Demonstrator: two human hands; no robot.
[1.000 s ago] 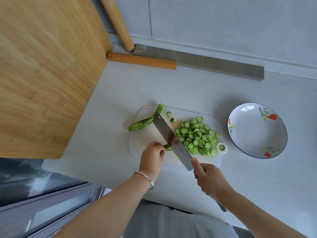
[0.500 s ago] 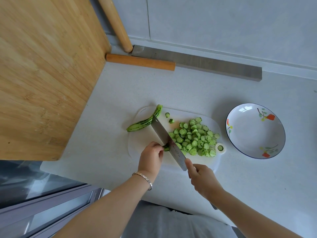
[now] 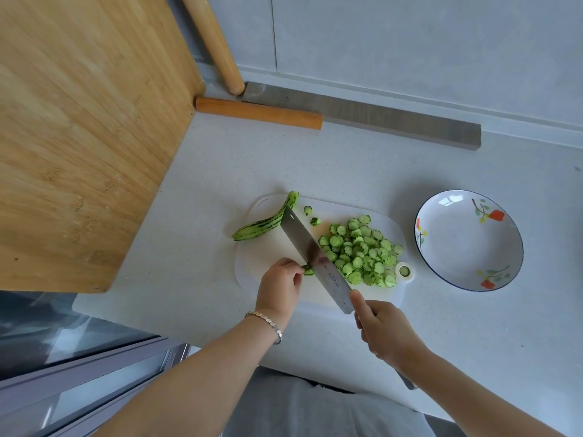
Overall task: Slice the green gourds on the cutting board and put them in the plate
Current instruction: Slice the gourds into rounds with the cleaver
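Right hand (image 3: 383,331) grips cleaver (image 3: 315,260); left hand (image 3: 279,287) pinches gourd stub (image 3: 308,271).

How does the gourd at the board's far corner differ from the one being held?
The far gourd is long, curved and free of both hands, lying partly off the cutting board; the held gourd is a short stub, pinched by the left hand beside the knife. Both are green.

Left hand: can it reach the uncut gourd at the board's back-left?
Probably yes: the uncut gourd lies on the left hand's side of the knife, bare board between, though it's pinching a stub.
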